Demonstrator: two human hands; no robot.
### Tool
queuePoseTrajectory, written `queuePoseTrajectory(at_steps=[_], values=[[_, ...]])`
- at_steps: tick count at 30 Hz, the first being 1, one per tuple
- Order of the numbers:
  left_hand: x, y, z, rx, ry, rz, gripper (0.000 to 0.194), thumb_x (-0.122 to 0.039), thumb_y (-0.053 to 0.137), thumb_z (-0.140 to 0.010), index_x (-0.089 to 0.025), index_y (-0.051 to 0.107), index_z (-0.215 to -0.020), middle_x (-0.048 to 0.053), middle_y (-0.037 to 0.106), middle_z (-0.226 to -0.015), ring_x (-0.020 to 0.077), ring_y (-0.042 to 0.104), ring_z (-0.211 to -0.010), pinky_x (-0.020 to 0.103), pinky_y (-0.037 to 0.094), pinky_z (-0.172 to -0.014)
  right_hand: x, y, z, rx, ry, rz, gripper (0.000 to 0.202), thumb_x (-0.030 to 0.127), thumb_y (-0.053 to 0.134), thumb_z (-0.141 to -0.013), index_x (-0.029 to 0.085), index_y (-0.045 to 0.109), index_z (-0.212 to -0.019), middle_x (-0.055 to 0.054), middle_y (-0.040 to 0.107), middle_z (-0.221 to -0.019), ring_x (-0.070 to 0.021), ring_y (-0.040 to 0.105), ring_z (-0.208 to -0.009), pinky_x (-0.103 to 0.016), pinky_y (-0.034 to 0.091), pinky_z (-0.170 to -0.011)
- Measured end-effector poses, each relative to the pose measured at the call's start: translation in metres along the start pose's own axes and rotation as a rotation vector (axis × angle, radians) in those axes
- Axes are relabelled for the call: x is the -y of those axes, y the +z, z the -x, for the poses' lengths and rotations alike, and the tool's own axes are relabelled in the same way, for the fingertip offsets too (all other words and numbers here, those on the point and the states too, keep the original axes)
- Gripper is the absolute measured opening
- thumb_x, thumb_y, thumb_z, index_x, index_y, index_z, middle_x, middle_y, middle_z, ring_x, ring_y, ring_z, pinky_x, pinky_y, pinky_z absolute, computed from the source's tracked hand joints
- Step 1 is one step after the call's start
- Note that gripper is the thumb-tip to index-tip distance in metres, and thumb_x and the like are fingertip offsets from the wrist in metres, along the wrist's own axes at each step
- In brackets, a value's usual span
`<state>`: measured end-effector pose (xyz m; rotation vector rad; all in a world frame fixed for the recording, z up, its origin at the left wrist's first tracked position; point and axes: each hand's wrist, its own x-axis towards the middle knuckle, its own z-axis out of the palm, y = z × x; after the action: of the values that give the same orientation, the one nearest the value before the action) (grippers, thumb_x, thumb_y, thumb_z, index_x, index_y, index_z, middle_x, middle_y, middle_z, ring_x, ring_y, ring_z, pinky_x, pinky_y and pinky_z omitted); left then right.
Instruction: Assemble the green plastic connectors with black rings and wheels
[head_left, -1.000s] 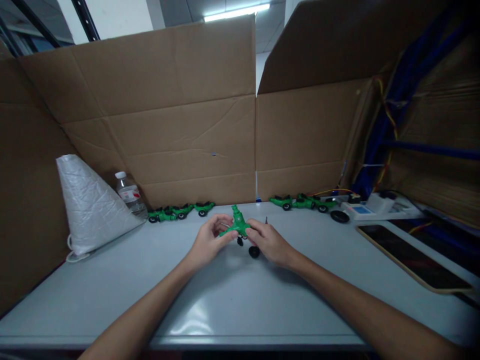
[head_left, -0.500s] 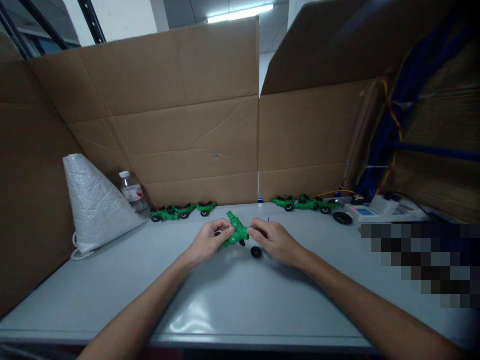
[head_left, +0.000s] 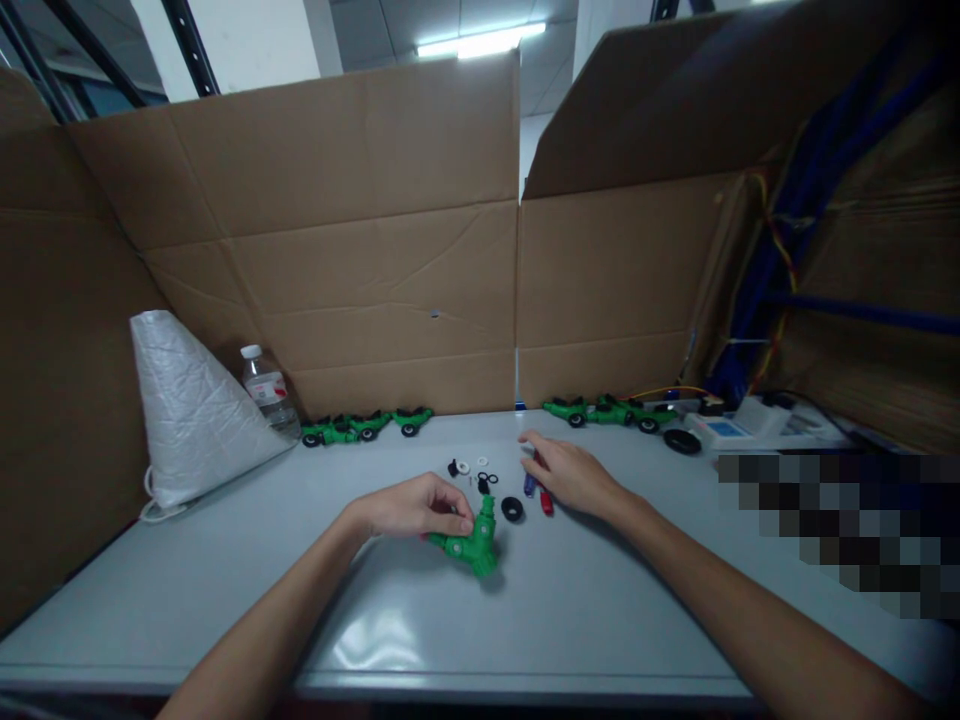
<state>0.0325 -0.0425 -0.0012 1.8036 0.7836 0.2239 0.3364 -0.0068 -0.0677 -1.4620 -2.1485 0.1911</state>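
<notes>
My left hand (head_left: pixel 420 507) is closed on a green plastic Y-shaped fitting (head_left: pixel 474 548), thumb and fingers pinching one arm of it, low over the table. The fitting's wide round end points toward me. My right hand (head_left: pixel 568 475) rests over two tools with a blue handle (head_left: pixel 529 485) and a red handle (head_left: pixel 547 501); its index finger and thumb are apart, and its other fingers are partly hidden. Between the hands lie a black ring cap (head_left: pixel 512 509), a white ring (head_left: pixel 463 468), small black rings (head_left: pixel 492 479) and a small black piece (head_left: pixel 453 467).
Several green fittings with black parts (head_left: pixel 367 425) line the back left, and more (head_left: pixel 611 410) the back right. A silvery bag (head_left: pixel 195 410) and a water bottle (head_left: pixel 268 390) stand left. A black disc (head_left: pixel 682 441) and power strip (head_left: pixel 750 430) lie right. Cardboard walls (head_left: pixel 375 270) enclose the table.
My right hand has let go of the green fitting and moved right to the tools. My left hand has lowered and turned the fitting toward me, uncovering the small parts.
</notes>
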Motion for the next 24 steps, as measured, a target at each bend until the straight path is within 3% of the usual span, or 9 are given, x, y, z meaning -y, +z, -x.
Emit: queuePoseTrajectory(at_steps=[4,8,14,17,20,24], values=[[0.003,0.004,-0.006,-0.065,0.057,-0.065,0.036,-0.054,0.074,-0.091,-0.019,0.082,-0.094,0.004,0.071,-0.073,0.0122,0.053,-0.055,0.023,0.039,-0.049,-0.004,0.002,-0.001,0.001,-0.021,-0.049,0.034,0.031,0.056,-0.099,0.026,0.066,-0.131,-0.005,0.076,-0.095,-0.0226,0.07,-0.087,-0.03,0.044,-0.077],[0.013,0.011,-0.014,-0.212,0.159,-0.122,0.036,-0.051,0.073,-0.092,-0.016,0.082,-0.094,0.009,0.077,-0.085,0.0182,0.066,-0.073,0.029,0.052,-0.066,-0.007,0.001,-0.001,0.011,-0.045,-0.051,0.044,0.028,0.054,-0.098,0.026,0.062,-0.141,-0.006,0.076,-0.104,-0.0233,0.07,-0.094,-0.031,0.046,-0.083],[0.022,0.013,-0.02,-0.374,0.135,-0.19,0.039,-0.053,0.066,-0.097,-0.015,0.076,-0.094,0.004,0.068,-0.075,0.0148,0.055,-0.063,0.025,0.041,-0.059,-0.007,0.001,-0.003,0.007,-0.033,-0.051,0.048,0.029,0.056,-0.096,0.028,0.062,-0.143,-0.006,0.075,-0.104,-0.0251,0.07,-0.097,-0.032,0.046,-0.085],[0.024,0.003,-0.019,-0.548,0.172,-0.269,0.041,-0.054,0.062,-0.098,-0.015,0.074,-0.093,0.002,0.063,-0.073,0.015,0.052,-0.065,0.025,0.037,-0.06,-0.011,0.002,-0.008,-0.036,-0.002,-0.071,0.041,0.033,0.055,-0.097,0.026,0.065,-0.136,-0.004,0.073,-0.09,-0.0235,0.068,-0.084,-0.031,0.044,-0.076],[0.03,-0.011,-0.02,-0.747,0.21,-0.308,0.042,-0.056,0.059,-0.099,-0.017,0.065,-0.086,0.0,0.057,-0.073,0.0161,0.049,-0.068,0.026,0.036,-0.063,-0.019,0.005,-0.014,-0.106,0.036,-0.137,0.029,0.037,0.051,-0.098,0.023,0.069,-0.116,0.0,0.066,-0.074,-0.0224,0.064,-0.07,-0.031,0.041,-0.069],[0.045,-0.028,-0.024,-0.925,0.2,-0.224,0.045,-0.061,0.058,-0.096,-0.021,0.052,-0.077,-0.002,0.048,-0.071,0.0168,0.045,-0.068,0.027,0.036,-0.066,-0.031,0.013,-0.021,-0.206,0.074,-0.302,0.022,0.039,0.049,-0.097,0.023,0.064,-0.092,0.003,0.057,-0.064,-0.0202,0.056,-0.062,-0.03,0.038,-0.063]])
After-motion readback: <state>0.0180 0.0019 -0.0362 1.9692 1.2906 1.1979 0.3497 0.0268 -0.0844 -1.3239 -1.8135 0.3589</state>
